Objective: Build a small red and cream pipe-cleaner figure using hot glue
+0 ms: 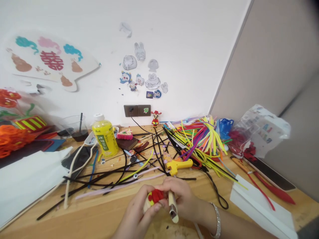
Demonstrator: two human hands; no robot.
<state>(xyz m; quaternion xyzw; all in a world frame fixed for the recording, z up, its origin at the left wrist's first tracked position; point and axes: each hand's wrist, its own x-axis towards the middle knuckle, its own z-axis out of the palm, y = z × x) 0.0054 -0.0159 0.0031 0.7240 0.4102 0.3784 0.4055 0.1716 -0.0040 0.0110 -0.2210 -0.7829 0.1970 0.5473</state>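
Observation:
My left hand point(136, 209) is closed around a small red and yellow craft figure point(157, 196) with a pale, rounded part at its left end. Its thumb and fingers press the piece from both sides. My right hand point(188, 200), with a sparkling bracelet at the wrist, meets it at the right. Tucked in the right hand's grip is a pale wooden-handled tool point(172, 207) with a shiny metal part near its lower end; the exact kind is unclear. The right fingertips touch or nearly touch the red part. A yellow glue gun point(178, 165) lies just beyond the hands.
Black pipe cleaners point(99, 176) sprawl across the wooden table, with a colourful bundle point(199, 139) at the back right. A yellow-labelled bottle point(105, 136) and a plastic cup point(76, 129) stand at the back left. A finished-looking red-hatted figure point(156, 119) stands by the wall. White paper point(261, 209) lies right.

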